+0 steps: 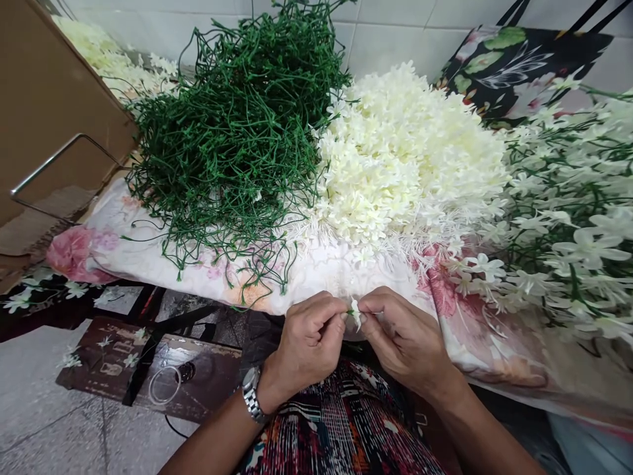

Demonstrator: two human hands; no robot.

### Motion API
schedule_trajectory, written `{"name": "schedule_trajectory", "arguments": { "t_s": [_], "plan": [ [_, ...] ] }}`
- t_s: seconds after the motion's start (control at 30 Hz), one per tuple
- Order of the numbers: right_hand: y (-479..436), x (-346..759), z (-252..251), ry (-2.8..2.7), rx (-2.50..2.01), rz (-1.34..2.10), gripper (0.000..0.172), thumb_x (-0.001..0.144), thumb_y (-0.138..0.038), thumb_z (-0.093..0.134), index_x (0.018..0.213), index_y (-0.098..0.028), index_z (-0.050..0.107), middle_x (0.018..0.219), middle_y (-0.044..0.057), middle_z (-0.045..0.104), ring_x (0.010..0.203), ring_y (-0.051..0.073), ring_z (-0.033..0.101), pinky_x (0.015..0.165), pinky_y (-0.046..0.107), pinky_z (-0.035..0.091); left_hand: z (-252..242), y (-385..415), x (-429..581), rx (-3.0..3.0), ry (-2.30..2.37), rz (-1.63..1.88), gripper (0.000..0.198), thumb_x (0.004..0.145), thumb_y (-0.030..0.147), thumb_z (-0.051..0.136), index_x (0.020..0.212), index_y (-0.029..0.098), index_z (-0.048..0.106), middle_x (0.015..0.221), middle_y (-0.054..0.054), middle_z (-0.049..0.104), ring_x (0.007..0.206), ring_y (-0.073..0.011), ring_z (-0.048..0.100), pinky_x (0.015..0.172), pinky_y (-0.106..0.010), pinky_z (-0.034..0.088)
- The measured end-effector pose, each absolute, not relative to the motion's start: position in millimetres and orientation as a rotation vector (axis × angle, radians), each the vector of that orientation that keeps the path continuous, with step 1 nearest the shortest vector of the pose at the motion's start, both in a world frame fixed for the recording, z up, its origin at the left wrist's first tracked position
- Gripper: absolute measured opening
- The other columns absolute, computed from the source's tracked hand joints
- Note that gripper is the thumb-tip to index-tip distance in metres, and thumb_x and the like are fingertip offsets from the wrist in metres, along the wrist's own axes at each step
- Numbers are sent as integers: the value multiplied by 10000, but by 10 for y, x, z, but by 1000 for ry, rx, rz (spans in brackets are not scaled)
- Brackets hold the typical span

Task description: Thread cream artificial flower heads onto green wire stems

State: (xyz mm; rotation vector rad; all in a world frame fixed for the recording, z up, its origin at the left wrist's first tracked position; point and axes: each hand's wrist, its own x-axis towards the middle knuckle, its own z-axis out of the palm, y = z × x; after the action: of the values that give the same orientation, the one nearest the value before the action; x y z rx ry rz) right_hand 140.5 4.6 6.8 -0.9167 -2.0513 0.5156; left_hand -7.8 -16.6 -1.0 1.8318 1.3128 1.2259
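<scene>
Close together at the table's front edge, both hands pinch one small piece. My left hand (314, 330), with a watch on its wrist, has thumb and forefinger closed on the green end, seemingly part of a stem. Thumb and forefinger of my right hand (403, 340) close on the white artificial flower (355, 311). Its petals show between the fingertips; the rest is hidden. Beyond the hands lie a tangled heap of green plastic stems (237, 125) on the left and a mound of cream-white flower heads (410, 158) beside it, with thin white stamen-like strands (425, 241) along its front.
Flowered cloth (198, 277) covers the table. Assembled white flower sprays (583, 251) crowd the right side, with a black floral bag (524, 69) behind. A cardboard box (59, 99) stands at left. Lower left is a brown wooden bench (212, 369) bearing a ring (165, 384).
</scene>
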Motion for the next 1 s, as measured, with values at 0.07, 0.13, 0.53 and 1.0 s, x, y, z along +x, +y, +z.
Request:
{"name": "schedule_trajectory", "arguments": {
  "t_s": [0.07, 0.13, 0.53, 1.0],
  "plan": [
    [57, 1396, 54, -2048, -923, 484, 138, 814, -40, 461, 814, -173, 498, 654, 0, 527, 566, 92, 508, 507, 201, 441, -17, -145, -69, 1822, 1323, 1235, 198, 779, 55, 432, 677, 153, 570, 551, 14, 501, 502, -97, 453, 495, -210, 372],
    [63, 1383, 45, -2035, -929, 475, 138, 810, -40, 464, 819, -174, 497, 651, -2, 524, 556, 90, 506, 496, 197, 439, -15, -134, -63, 1794, 1331, 1237, 197, 775, 52, 432, 669, 152, 564, 550, 16, 493, 500, -96, 449, 492, -209, 367],
    [81, 1327, 18, -2019, -955, 502, 152, 795, -49, 477, 836, -190, 518, 654, -6, 536, 567, 99, 527, 498, 207, 453, -43, -146, -61, 1736, 1376, 1257, 201, 775, 60, 433, 659, 160, 563, 537, 24, 496, 483, -90, 433, 482, -208, 360],
    [105, 1354, 59, -2060, -911, 520, 109, 827, -73, 480, 829, -167, 535, 656, 3, 543, 574, 98, 531, 516, 210, 453, 23, -136, -95, 1623, 1316, 1225, 181, 744, 50, 445, 638, 163, 536, 549, 37, 501, 500, -80, 437, 491, -184, 363]
  ]
}}
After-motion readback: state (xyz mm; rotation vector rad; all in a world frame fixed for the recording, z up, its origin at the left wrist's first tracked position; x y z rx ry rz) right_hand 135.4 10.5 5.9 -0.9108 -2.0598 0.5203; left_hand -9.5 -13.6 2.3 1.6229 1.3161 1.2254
